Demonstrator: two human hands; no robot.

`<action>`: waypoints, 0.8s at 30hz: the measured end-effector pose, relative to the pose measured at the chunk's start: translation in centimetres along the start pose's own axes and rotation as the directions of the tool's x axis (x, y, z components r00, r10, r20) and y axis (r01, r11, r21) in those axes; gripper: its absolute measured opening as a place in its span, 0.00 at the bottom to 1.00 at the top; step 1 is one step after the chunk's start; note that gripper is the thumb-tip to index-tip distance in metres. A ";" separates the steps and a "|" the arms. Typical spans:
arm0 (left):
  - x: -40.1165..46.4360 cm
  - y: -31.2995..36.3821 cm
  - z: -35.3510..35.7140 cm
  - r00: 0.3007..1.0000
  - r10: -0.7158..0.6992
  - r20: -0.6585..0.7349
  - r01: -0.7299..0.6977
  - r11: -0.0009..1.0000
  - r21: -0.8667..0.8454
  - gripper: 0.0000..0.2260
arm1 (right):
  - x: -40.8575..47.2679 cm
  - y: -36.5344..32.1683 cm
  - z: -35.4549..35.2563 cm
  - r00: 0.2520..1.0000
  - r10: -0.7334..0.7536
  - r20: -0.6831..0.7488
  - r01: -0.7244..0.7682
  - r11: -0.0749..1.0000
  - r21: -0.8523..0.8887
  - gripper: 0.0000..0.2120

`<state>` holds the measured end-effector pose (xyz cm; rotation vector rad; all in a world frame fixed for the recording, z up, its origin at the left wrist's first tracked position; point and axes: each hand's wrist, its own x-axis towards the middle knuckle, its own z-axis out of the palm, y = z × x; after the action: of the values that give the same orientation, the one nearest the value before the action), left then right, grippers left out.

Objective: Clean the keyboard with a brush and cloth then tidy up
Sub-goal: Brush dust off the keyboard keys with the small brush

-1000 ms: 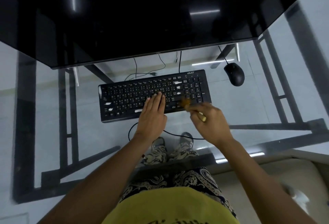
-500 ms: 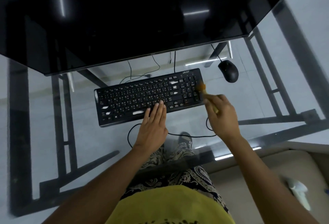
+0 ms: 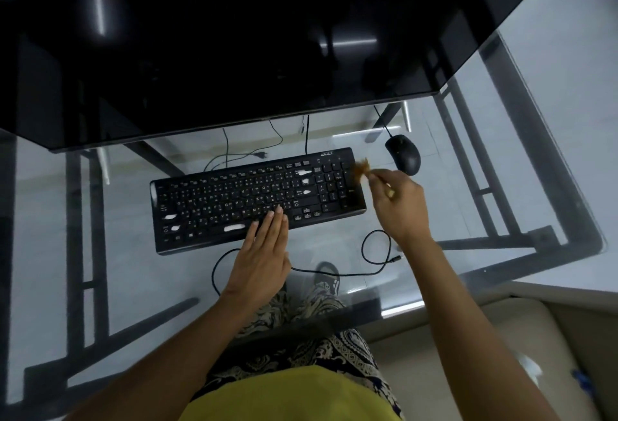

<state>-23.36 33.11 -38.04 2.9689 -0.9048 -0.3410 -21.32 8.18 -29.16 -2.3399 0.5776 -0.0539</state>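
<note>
We have a single view, worn on the person's head, looking steeply down and forward onto the keyboard [image 3: 257, 199], which sits just above the middle of the frame. We see it from near, at arm's reach: both forearms run up from the bottom edge toward it. Beyond the keyboard a dark monitor [image 3: 234, 42] fills the top; through the glass desk [image 3: 501, 213] on this side of it we look down on the person's lap. The wide lens bends the desk's edges.

matt black plastic keyboard [image 3: 257, 199], clear glossy glass table [image 3: 501, 206], glossy black monitor [image 3: 234, 35], smooth matt mouse [image 3: 403, 154]
</note>
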 end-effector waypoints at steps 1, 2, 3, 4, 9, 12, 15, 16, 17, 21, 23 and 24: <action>0.0 0.0 -0.1 1.000 0.002 0.002 -0.002 1.000 0.003 0.28 | 0.4 -0.2 0.3 0.998 -0.043 0.046 0.043 0.999 -0.018 0.12; 0.0 -0.1 -0.1 1.000 0.003 0.003 -0.003 1.000 0.004 0.28 | 0.7 -0.4 0.4 0.994 -0.021 0.109 0.028 0.998 -0.059 0.13; 0.0 -0.1 -0.2 1.000 0.003 0.002 -0.003 1.000 0.003 0.28 | 1.1 -0.5 0.3 0.986 0.056 0.160 -0.040 0.994 -0.101 0.15; 0.0 0.0 -0.3 1.000 0.002 0.002 -0.002 1.000 0.000 0.28 | 1.5 -0.6 -0.1 0.973 0.146 0.177 -0.126 0.984 -0.123 0.17; 0.1 0.2 -0.3 1.000 -0.011 0.003 0.011 1.000 -0.011 0.28 | 2.0 -1.1 -0.6 0.999 -0.006 0.038 0.006 1.000 0.011 0.10; 0.0 0.3 0.0 1.000 -0.014 -0.006 0.014 1.000 -0.015 0.28 | 1.6 -0.9 0.3 0.974 0.033 0.226 -0.009 0.995 -0.103 0.17; 0.0 0.3 0.0 1.000 -0.016 -0.007 0.016 1.000 -0.020 0.28 | 1.9 -0.2 -0.3 0.932 0.215 0.292 -0.192 0.976 -0.108 0.19; 0.1 0.3 0.0 1.000 -0.015 -0.010 0.015 1.000 -0.019 0.28 | 2.0 -0.2 -0.2 0.951 0.183 0.251 -0.172 0.983 -0.063 0.15; 0.1 0.2 0.0 1.000 -0.011 -0.011 0.011 1.000 -0.018 0.28 | 2.2 -0.3 0.0 0.975 0.123 0.183 -0.121 0.992 -0.022 0.12; 0.0 0.1 0.0 1.000 -0.004 -0.023 0.004 1.000 -0.005 0.27 | 3.4 -1.3 1.7 0.991 -0.133 0.031 0.134 0.991 -0.016 0.10; 0.0 0.1 0.0 1.000 -0.001 -0.027 0.001 1.000 -0.016 0.27 | 4.2 -1.4 1.8 0.989 -0.064 0.136 0.075 0.994 -0.079 0.11; -0.1 0.1 0.0 1.000 0.001 -0.029 -0.001 1.000 -0.020 0.27 | 4.4 -1.5 1.4 0.980 0.007 0.198 0.006 0.998 -0.066 0.12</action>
<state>-23.46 33.06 -38.01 2.9468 -0.8946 -0.3049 -16.50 8.24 -29.73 -2.3742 0.4872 0.1995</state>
